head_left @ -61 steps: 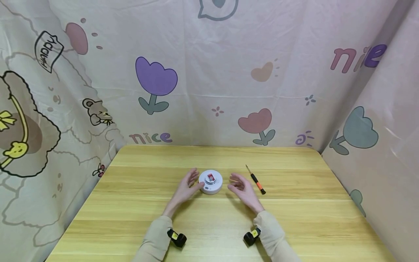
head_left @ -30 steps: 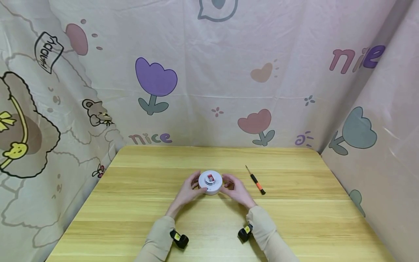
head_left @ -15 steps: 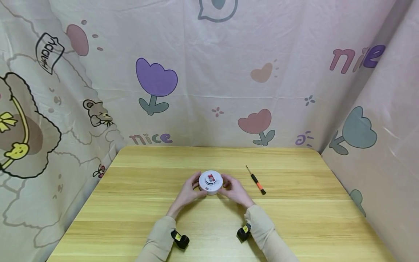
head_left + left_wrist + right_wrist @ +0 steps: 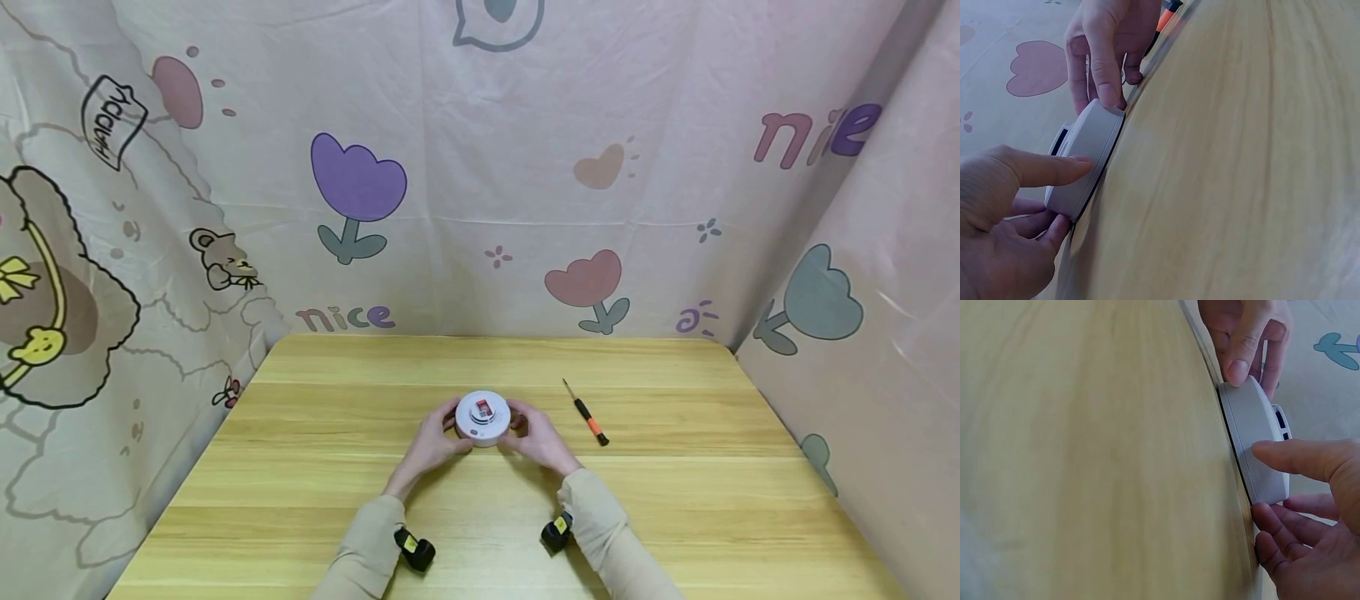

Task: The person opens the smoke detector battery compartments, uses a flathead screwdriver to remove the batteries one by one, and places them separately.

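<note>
Step, as judged: steadying a flat, round, white plastic disc-shaped device (image 4: 483,427) from both sides. It lies face up around mid-table on a pale yellow wood-grain tabletop (image 4: 322,408), a small rectangular red-and-white label (image 4: 483,407) on its raised round centre. Whether the base is fully down or slightly lifted, cannot tell.

To do it well, left to right: left thumb low on the side wall, clear of the slotted centre; disc kept level in the middle; right thumb matched in pressure. Smooth casing would probably swivel under a one-sided push.

Hands. Bare left hand (image 4: 433,439), beige sleeve, at the disc's 8 o'clock: thumb and fingers bent round an arc of rim, holding it. Thumb pad flat to the wall near 7 o'clock, fingers about 9 to 10. Whether any fingertip goes under the edge, cannot tell.

Bare right hand (image 4: 542,437), same sleeve colour, at 4 o'clock: a near mirror grip on the same disc, thumb by 5, fingers by 2 to 3. Thumbs stand apart, a stretch of rim showing at 6.

Farther right, at the disc's 3 o'clock, a slim screwdriver with black-and-orange handle (image 4: 582,408): apart from the right hand, untouched, tip aimed to 11 o'clock.
</note>
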A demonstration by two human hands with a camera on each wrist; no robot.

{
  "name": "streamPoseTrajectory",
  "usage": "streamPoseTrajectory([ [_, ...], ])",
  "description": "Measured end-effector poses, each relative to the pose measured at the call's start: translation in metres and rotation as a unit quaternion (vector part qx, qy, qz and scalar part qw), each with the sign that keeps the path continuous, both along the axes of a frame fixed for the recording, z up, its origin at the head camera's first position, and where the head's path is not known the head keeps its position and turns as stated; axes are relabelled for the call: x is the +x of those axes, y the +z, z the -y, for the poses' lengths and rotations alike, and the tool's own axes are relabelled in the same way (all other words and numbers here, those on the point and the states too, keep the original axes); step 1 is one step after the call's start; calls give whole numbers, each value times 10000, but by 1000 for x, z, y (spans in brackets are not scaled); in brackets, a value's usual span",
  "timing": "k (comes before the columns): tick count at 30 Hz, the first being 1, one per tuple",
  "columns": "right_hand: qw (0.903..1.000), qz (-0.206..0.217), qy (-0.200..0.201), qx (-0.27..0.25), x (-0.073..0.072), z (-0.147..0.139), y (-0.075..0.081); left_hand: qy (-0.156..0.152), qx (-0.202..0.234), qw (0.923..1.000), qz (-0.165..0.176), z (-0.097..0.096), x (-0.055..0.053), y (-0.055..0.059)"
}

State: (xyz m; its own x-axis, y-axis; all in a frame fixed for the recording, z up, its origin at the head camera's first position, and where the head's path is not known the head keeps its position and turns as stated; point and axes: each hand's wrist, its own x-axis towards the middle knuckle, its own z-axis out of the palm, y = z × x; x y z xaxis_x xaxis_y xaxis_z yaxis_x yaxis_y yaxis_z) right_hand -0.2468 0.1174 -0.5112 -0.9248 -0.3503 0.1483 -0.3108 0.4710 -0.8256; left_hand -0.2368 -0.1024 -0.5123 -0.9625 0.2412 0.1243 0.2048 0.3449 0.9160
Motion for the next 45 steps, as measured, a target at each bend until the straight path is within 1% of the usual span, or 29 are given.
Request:
streamPoseTrajectory([
  [4, 9999, 112, -25, -29, -1, 1, 0, 57, -237, 9997, 97, -1, 1, 2],
  [7, 9998, 183, -11, -22, 0, 1, 1, 90, -327, 9993, 155, -1, 1, 3],
  [10, 9998, 222, -6, 2, 1, 1, 2, 73, -366, 9992, 110, -1, 2, 3],
  [14, 9996, 267, -54, 26, 1, 0, 2, -31, -256, 9997, 29, 0, 3, 3],
  [19, 9998, 128, -39, 127, 4, -1, 1, -82, -252, 9996, 5, 0, 4, 2],
  [24, 9997, -8, -73, 217, 7, -3, 0, -86, -359, 9993, 114, 2, 4, 2],
  [27, 9998, -19, -84, 150, 8, -5, -1, -151, -354, 9992, 116, 3, 4, 2],
  [33, 9989, 122, 156, -434, 10, -12, -6, -347, -266, 9990, -61, 8, 5, -1],
  [34, 9984, 88, 225, -516, 10, -14, -7, -360, -245, 9990, -85, 8, 5, -1],
  [37, 9963, 207, 269, -788, 12, -19, -9, -360, -152, 9992, -94, 9, 7, 0],
  [39, 9945, 309, 298, -960, 13, -22, -10, -355, -82, 9993, -80, 8, 8, 0],
  [41, 9916, 492, 312, -1155, 13, -25, -11, -372, 45, 9993, 12, 8, 8, 1],
  [45, 9868, 662, 440, -1413, 14, -30, -11, -485, 383, 9979, 202, 7, 7, 2],
])
